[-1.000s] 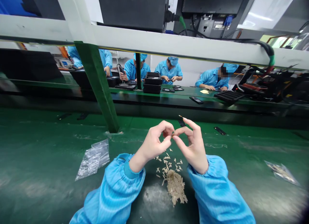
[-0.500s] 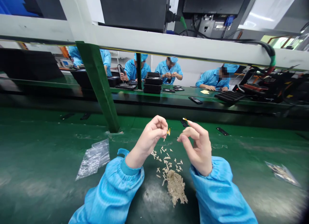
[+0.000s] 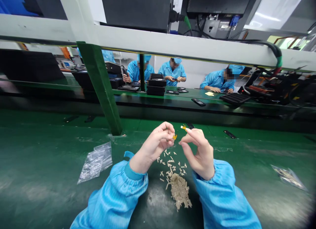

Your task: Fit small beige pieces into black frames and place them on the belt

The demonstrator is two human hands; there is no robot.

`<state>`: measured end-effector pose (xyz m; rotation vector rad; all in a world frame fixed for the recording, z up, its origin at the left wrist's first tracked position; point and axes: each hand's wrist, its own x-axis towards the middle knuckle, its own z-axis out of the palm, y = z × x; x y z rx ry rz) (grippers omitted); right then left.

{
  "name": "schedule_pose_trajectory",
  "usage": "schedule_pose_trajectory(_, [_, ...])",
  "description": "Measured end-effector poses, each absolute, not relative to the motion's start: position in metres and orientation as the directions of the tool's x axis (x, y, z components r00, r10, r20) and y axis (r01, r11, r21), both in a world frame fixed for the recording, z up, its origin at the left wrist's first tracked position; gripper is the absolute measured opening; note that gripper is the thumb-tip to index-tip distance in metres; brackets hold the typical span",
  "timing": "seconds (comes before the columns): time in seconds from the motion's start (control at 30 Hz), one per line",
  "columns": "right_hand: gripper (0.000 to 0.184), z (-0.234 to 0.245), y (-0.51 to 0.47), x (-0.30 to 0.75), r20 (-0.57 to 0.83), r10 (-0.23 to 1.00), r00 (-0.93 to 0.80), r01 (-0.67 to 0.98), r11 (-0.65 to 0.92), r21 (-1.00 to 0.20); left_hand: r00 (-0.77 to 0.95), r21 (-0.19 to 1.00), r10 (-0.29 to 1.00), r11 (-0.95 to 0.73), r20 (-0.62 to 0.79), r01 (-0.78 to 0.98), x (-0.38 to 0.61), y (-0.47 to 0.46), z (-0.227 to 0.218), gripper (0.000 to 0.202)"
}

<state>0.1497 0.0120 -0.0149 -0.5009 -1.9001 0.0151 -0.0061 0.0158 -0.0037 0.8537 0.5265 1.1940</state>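
My left hand (image 3: 158, 141) is closed, thumb and forefinger pinching a small orange flex cable (image 3: 174, 137). Facing it, a short gap away, my right hand (image 3: 198, 150) has bent fingers. Another orange flex cable (image 3: 184, 127) with a white end sticks out at its forefinger tip; how exactly the fingers grip it is hard to see. Below the hands lies a heap of small beige pieces (image 3: 181, 191) on the green table (image 3: 138, 206), with loose pieces (image 3: 170, 161) scattered toward the far side.
Clear plastic bags (image 3: 96, 163) lie on the left, and a bag with beige pieces (image 3: 288, 177) on the right. A green post (image 3: 100, 90) rises ahead on the left. Dark flat parts (image 3: 229, 134) lie near the back edge. Co-workers in blue (image 3: 172, 71) sit across the line.
My right hand has moved slightly left, bringing its flex cable left and a little lower. My left hand has shifted slightly right, so the hands are closer.
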Motion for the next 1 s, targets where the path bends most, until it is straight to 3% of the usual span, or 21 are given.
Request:
schedule_pose_trajectory(0.43, [0.062, -0.0152, 0.0115, 0.1502, 0.892, 0.369, -0.261, 0.297, 0.91, -0.29, 0.323, 0.818, 0.942, 0.113, 0.093, -0.564, -0.0056, 0.0158, -0.0052, 0.017])
schedule_pose_trajectory(0.73, [0.054, -0.0141, 0.0119, 0.1491, 0.902, 0.323, -0.286, 0.327, 0.918, -0.225, 0.338, 0.804, 0.937, 0.135, 0.087, -0.58, -0.0058, 0.0151, -0.0056, 0.02])
schedule_pose_trajectory(1.0, [0.059, -0.0144, 0.0135, 0.1469, 0.923, 0.268, -0.276, 0.332, 0.928, -0.17, 0.341, 0.802, 0.935, 0.133, 0.092, -0.582, -0.0067, 0.015, -0.0062, 0.02])
